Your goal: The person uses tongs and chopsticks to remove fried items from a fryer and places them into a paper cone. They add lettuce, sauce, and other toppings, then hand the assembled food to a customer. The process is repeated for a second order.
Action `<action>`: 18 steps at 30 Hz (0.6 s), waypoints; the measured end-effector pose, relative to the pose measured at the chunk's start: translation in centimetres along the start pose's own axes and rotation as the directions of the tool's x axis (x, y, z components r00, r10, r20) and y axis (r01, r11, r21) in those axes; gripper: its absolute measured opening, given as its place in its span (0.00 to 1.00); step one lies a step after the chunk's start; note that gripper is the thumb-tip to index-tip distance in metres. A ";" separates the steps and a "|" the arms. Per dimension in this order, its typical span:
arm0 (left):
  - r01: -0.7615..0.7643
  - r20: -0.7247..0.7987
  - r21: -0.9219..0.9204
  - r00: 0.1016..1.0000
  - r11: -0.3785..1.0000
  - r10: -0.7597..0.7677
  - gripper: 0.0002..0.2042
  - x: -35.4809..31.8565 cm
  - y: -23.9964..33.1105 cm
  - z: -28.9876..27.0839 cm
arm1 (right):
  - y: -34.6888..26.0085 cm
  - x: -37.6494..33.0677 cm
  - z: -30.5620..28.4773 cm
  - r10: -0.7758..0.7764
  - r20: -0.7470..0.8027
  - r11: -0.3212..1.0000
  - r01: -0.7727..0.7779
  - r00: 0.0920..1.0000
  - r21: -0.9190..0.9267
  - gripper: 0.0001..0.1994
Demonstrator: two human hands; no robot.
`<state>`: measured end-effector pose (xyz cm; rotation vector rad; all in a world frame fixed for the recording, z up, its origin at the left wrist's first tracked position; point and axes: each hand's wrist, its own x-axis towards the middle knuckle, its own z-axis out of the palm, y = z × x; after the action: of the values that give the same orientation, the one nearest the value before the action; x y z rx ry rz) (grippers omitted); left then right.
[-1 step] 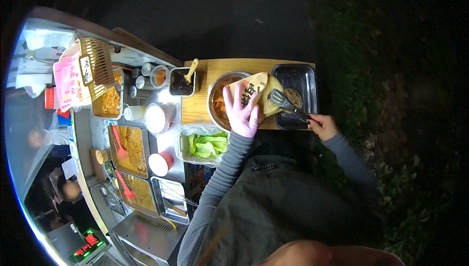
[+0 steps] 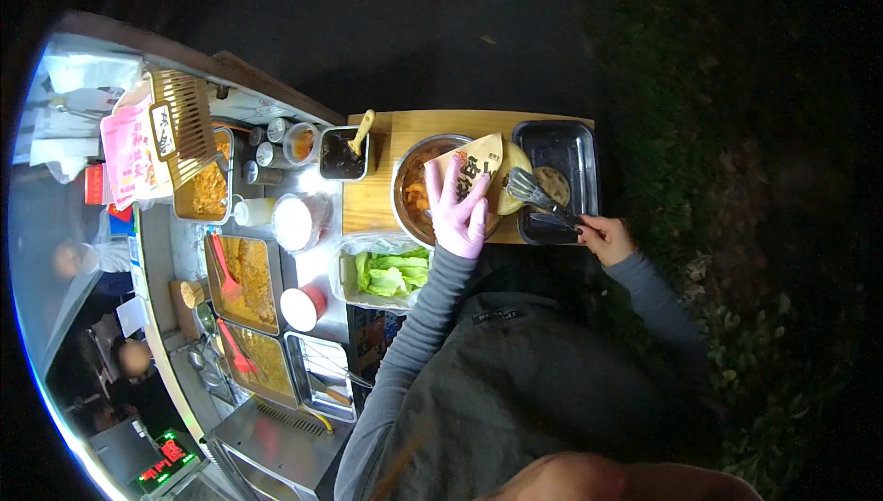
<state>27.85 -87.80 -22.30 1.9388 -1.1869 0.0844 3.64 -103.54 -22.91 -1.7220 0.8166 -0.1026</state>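
left: trays (image 2: 241,273) of fried food and a lettuce tub (image 2: 386,271) are crowding the counter. centre: the gloved left hand (image 2: 460,216), fingers clamped on a paper pouch (image 2: 474,170), is holding it over the bowl (image 2: 414,190) on the board (image 2: 377,197). right: the right hand (image 2: 602,236), closed on tongs (image 2: 538,197), is bringing a flat bun (image 2: 513,174) to the pouch's mouth; filling seems under way, not finished. a black tray (image 2: 575,147) is sitting at the board's right edge, open ground beyond.

lettuce tub (image 2: 386,269), sauce pot with spoon (image 2: 343,154), probably fried-filling trays (image 2: 246,271)
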 end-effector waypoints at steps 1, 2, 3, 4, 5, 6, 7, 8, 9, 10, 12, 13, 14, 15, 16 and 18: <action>0.125 -0.018 -0.407 0.989 0.905 -0.145 0.15 0.3 0.0 0.4 | 0.0 0.0 0.5 -0.028 -0.001 0.999 0.028 1.000 0.022 0.16; 0.202 -0.030 -0.515 0.967 0.833 -0.253 0.15 0.5 -0.3 0.6 | 0.0 0.0 0.8 0.013 0.007 0.999 -0.014 1.000 0.033 0.16; 0.296 -0.023 -0.622 0.919 0.725 -0.395 0.15 0.7 -0.5 1.0 | -0.1 0.1 1.1 -0.001 0.015 0.999 0.000 1.000 0.047 0.16; 0.474 0.040 -0.661 0.797 0.582 -0.603 0.17 1.0 -0.7 1.3 | -0.2 0.1 1.2 0.021 0.020 0.998 -0.022 1.000 0.050 0.16; 0.413 -0.016 -0.656 0.829 0.632 -0.559 0.20 1.2 -1.1 1.6 | -0.3 0.2 1.2 0.053 0.011 0.998 -0.053 0.999 0.042 0.16; 0.387 -0.039 -0.564 0.870 0.729 -0.491 0.21 1.3 -1.4 1.5 | -0.4 0.2 1.2 0.047 0.025 0.997 -0.048 0.999 0.055 0.16; 0.299 -0.111 -0.492 0.910 0.818 -0.400 0.24 1.5 -1.7 1.6 | -0.5 0.3 1.1 0.053 0.026 0.997 -0.054 0.998 0.057 0.16; 0.281 -0.135 -0.414 0.922 0.866 -0.364 0.27 1.6 -1.8 1.7 | -0.4 0.3 1.1 0.069 0.032 0.996 -0.071 0.997 0.057 0.16; 0.255 -0.232 -0.144 0.931 0.956 -0.283 0.31 1.7 -1.9 1.7 | -0.4 0.3 1.0 0.047 0.031 0.996 -0.049 0.998 0.072 0.16; 0.295 -0.255 -0.111 0.914 0.949 -0.314 0.35 1.8 -1.9 1.7 | -0.2 0.3 1.1 0.033 0.033 0.996 -0.036 0.999 0.085 0.16; 0.374 -0.223 -0.296 0.868 0.879 -0.445 0.45 1.9 -1.9 1.7 | 0.2 0.3 1.3 0.026 0.029 0.996 -0.028 0.999 0.087 0.16; 0.357 -0.096 -0.675 0.825 0.646 -0.556 0.46 2.0 -1.9 1.6 | 0.4 0.4 1.5 0.033 0.021 0.996 -0.034 0.999 0.077 0.15; 0.360 0.112 -0.889 0.771 0.283 -0.627 0.47 2.1 -2.0 1.6 | 0.7 0.5 1.7 0.080 0.011 0.996 -0.080 0.997 0.035 0.15; 0.334 0.186 -0.934 0.753 0.124 -0.631 0.48 2.0 -2.1 1.3 | 0.9 0.6 1.9 0.060 -0.002 0.996 -0.060 0.998 0.061 0.15; 0.287 0.101 -0.939 0.755 0.188 -0.649 0.36 2.0 -2.3 1.3 | 1.1 0.7 2.1 0.000 -0.006 0.995 0.000 1.000 0.098 0.15; 0.379 0.275 -0.926 0.675 0.001 -0.685 0.22 1.6 -2.9 0.7 | 1.3 0.8 2.3 0.010 -0.037 0.994 -0.006 0.999 0.114 0.15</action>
<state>30.68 -88.84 -23.83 0.9881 0.0007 -0.6780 4.75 -102.23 -25.04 -1.6137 0.8298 -0.1727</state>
